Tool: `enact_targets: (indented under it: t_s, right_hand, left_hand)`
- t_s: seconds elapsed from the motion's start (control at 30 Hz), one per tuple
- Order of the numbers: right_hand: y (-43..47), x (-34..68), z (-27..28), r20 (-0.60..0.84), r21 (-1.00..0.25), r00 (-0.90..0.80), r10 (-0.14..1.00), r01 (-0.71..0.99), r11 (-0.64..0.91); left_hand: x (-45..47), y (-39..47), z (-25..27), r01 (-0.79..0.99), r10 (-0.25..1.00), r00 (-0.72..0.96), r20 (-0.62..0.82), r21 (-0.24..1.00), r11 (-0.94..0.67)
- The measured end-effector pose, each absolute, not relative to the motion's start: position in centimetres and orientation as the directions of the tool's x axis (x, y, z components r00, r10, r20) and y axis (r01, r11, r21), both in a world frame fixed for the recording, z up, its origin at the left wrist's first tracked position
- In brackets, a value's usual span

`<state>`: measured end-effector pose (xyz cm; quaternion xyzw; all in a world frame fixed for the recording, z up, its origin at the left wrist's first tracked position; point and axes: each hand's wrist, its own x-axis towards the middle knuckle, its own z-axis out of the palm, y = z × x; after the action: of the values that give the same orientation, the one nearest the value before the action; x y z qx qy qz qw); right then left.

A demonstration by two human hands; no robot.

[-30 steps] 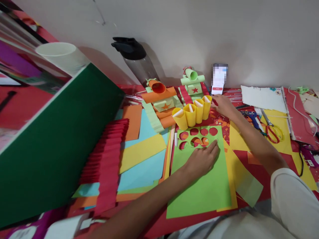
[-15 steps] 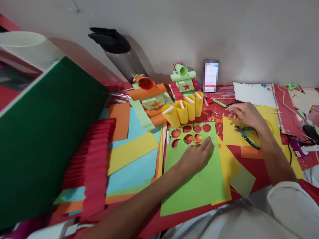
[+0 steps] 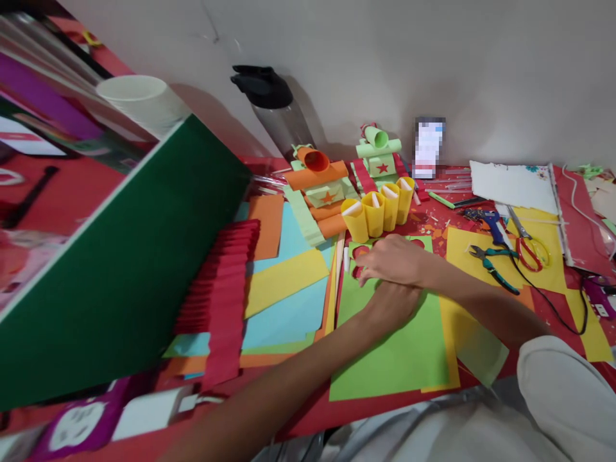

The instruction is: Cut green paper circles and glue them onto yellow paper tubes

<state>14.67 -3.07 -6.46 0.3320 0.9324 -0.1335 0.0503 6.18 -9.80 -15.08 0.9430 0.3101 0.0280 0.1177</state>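
Observation:
A green sheet of paper with round holes cut in its upper part lies in front of me. My left hand rests on it, its fingers mostly hidden under my right wrist. Crossing above it, my right hand reaches left over the holes. Its fingers are loosely bent and apart, and I see nothing held in them. Several yellow paper tubes with white sticks inside stand just behind. Left of the sheet's top edge is a small white stick.
Pliers, scissors and a blue glue gun lie to the right. Rolled paper models, a bottle and a phone stand at the back. A green board rises at left beside red crepe paper.
My right hand has moved left from beside the pliers to above the holes, crossing over my left hand. The glue gun and scissors now show. The view has turned left.

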Motion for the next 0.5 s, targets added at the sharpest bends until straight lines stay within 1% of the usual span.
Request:
enact_targets:
  t_s: [0.1,0.17,0.23,0.33,0.4,0.5]
  right_hand:
    - [-3.0,12.1,-7.7,-0.145,-0.004,-0.846,0.513,0.519,0.855]
    - [-2.7,11.1,-8.6,-0.129,0.093,-0.891,0.435,0.426,0.9]
    - [-2.2,10.5,-9.4,-0.143,0.126,-0.917,0.372,0.356,0.926]
    - [-1.3,9.9,-10.0,-0.157,0.121,-0.94,0.302,0.285,0.951]
    - [-1.0,9.9,-10.1,-0.16,0.122,-0.951,0.266,0.248,0.961]
    - [-0.9,10.2,-10.2,-0.145,0.149,-0.956,0.254,0.233,0.961]
  left_hand:
    - [6.1,-9.9,-15.6,0.577,0.599,0.8,0.029,0.238,-0.782]
    - [6.0,-10.0,-15.9,0.576,0.595,0.802,0.051,0.198,-0.793]
    - [5.9,-10.1,-16.0,0.583,0.597,0.8,0.063,0.157,-0.797]
    - [6.1,-10.1,-16.1,0.589,0.598,0.799,0.056,0.127,-0.798]
    - [6.2,-10.0,-16.2,0.584,0.592,0.805,0.036,0.126,-0.802]
    - [6.1,-10.0,-16.2,0.571,0.578,0.816,0.001,0.163,-0.805]
